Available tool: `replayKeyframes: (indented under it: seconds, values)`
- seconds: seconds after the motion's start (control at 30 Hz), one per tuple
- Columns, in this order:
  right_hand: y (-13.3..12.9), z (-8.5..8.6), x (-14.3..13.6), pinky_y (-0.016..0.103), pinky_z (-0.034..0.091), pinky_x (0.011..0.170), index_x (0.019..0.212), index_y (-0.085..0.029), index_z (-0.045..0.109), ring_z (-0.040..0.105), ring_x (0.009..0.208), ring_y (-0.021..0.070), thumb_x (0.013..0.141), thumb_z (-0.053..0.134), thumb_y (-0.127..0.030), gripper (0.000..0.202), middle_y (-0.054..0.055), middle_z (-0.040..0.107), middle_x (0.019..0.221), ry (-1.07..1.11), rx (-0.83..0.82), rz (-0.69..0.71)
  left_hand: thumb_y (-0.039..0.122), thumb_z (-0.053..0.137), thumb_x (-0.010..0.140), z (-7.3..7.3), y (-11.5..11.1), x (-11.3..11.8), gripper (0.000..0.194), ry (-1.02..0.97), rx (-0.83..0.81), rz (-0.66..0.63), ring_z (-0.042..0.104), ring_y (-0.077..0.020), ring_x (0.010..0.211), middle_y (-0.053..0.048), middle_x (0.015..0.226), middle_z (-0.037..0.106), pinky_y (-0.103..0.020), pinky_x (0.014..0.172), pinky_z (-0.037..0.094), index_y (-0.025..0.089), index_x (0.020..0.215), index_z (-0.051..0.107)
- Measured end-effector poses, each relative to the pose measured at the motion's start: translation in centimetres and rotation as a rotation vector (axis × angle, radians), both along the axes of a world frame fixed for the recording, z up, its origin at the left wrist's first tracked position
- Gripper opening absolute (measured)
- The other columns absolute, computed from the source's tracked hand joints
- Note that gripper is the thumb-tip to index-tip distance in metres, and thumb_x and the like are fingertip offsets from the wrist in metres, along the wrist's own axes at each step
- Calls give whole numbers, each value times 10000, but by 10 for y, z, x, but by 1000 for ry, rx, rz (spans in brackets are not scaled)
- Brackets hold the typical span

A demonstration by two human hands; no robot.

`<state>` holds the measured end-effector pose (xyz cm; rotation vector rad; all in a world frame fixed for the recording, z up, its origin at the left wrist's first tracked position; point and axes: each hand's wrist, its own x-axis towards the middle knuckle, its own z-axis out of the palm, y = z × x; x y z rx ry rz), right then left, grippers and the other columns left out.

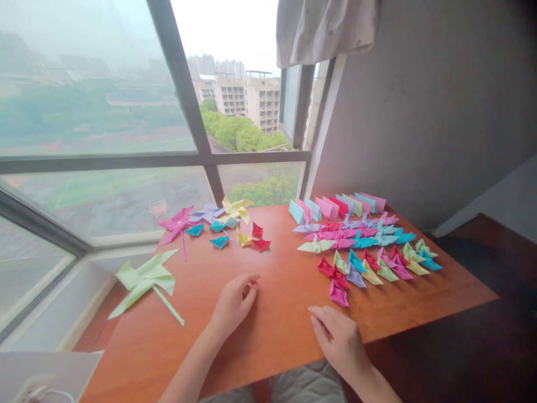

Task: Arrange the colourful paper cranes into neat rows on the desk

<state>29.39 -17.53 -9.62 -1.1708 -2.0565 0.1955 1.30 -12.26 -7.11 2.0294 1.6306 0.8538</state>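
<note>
My left hand [235, 302] rests near the middle of the wooden table [277, 336], fingers loosely curved, thumb apart from them and nothing held. At the front edge, my right hand [338, 338] is loosely curled too, with a gap behind the thumb and nothing visible in it. Nearest to it is a magenta folded paper boat [339, 294], not touched. A large light green paper pinwheel [146, 280] lies left of my left hand. Beyond that hand are a red paper boat [261, 245], a yellow one [244, 239] and several blue ones, such as this blue boat [219, 242].
Purple [208, 212], magenta [178, 224] and yellow pinwheels [236, 210] lie by the window [251, 159]. At the right stand rows of paper boats [371, 273], folded paper cranes [344, 232] and folded cards [327, 208]. A grey wall [419, 112] rises behind them.
</note>
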Motion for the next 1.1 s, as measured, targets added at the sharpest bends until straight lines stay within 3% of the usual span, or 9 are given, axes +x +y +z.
replayKeyframes:
  seconds: [0.23, 0.37, 0.53, 0.8, 1.1]
  values:
    - [19, -3, -35, 258, 435, 645, 1047, -214, 632, 608, 672, 147, 952, 460, -185, 199, 8, 628, 750, 4, -104, 83, 230, 471, 897, 18, 45, -15, 247, 162, 28, 120, 673, -177, 705, -44, 874, 739, -276, 665, 507, 188, 1040, 668]
    - [23, -7, -36, 258, 451, 663, 1042, -227, 637, 619, 702, 153, 943, 458, -184, 209, 12, 644, 781, 29, -178, 91, 216, 495, 892, 27, 68, -10, 270, 278, 21, 106, 683, -199, 794, -49, 956, 738, -282, 717, 487, 218, 1109, 655]
    - [24, -8, -33, 264, 481, 740, 1051, -231, 633, 646, 804, 161, 937, 450, -172, 223, 26, 673, 886, 108, -281, 84, 195, 532, 872, 27, 89, -4, 347, 401, -23, 110, 686, -246, 928, -83, 1026, 740, -288, 757, 478, 222, 1210, 610]
    - [22, -8, -35, 275, 476, 744, 1057, -230, 635, 646, 795, 172, 928, 457, -155, 232, 27, 667, 851, 38, -242, 75, 245, 515, 904, 24, 102, -2, 292, 472, -56, 93, 690, -252, 964, -73, 1092, 728, -281, 739, 475, 252, 1173, 627]
    - [22, -4, -36, 245, 483, 699, 1024, -223, 652, 648, 744, 153, 935, 459, -165, 220, 20, 665, 802, 41, -161, 72, 204, 565, 851, 29, 98, 0, 102, 414, -28, 62, 682, -227, 847, -56, 912, 738, -259, 675, 444, 219, 880, 662]
